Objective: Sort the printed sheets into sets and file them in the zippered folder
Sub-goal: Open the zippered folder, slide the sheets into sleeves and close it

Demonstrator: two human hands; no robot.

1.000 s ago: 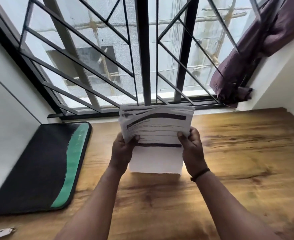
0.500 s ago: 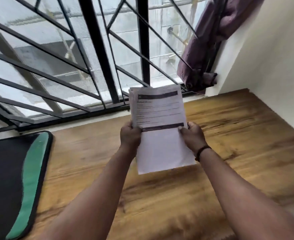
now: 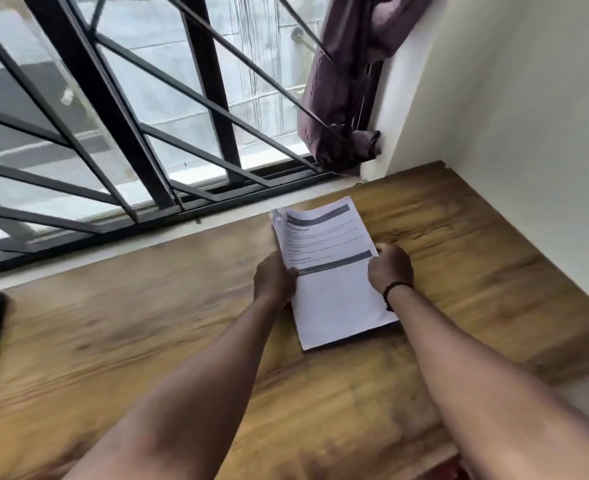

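Your left hand (image 3: 275,279) and right hand (image 3: 390,268) both grip the sheets (image 3: 331,271) by their sides, low over the worktop (image 3: 147,323).

I'm looking down at a wooden desk (image 3: 147,323) w/ warm brown grain, running up to a pale sill under the window. Black metal grille (image 3: 113,109) across the glass, thick uprights plus thin diagonal bars, grey bldg wall outside. Purple curtain (image 3: 341,81) bunched at the window's right end, its bottom clump sitting at the sill by the corner. White wall (image 3: 515,133) on my right meets the desk's edge. Black band (image 3: 395,289) round my wrist.
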